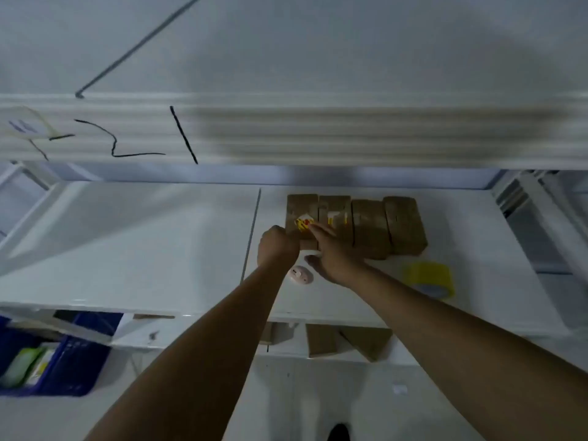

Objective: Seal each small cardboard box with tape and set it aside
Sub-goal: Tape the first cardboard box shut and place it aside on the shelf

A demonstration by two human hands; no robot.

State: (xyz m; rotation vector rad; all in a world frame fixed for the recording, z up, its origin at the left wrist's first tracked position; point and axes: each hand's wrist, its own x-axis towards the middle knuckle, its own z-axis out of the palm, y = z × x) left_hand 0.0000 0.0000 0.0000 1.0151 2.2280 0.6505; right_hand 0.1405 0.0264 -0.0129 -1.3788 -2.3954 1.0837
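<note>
Several small brown cardboard boxes stand side by side in a row on a white shelf point(159, 249). The leftmost box point(301, 206) carries a yellow and red sticker. My left hand point(276, 246) is curled into a fist against that box's near left corner; whether it holds anything is hidden. My right hand point(334, 254) lies with straight fingers on the near part of the leftmost box and its neighbour point(335, 211), the index finger pointing at the sticker. A roll of yellow tape point(429, 280) lies flat on the shelf to the right of my right forearm.
A small white and pink round object point(300, 275) lies between my wrists. More brown boxes point(350, 343) sit on the shelf below. A blue crate point(73, 354) with packets stands at the lower left. A thick shelf edge point(318, 132) overhangs above.
</note>
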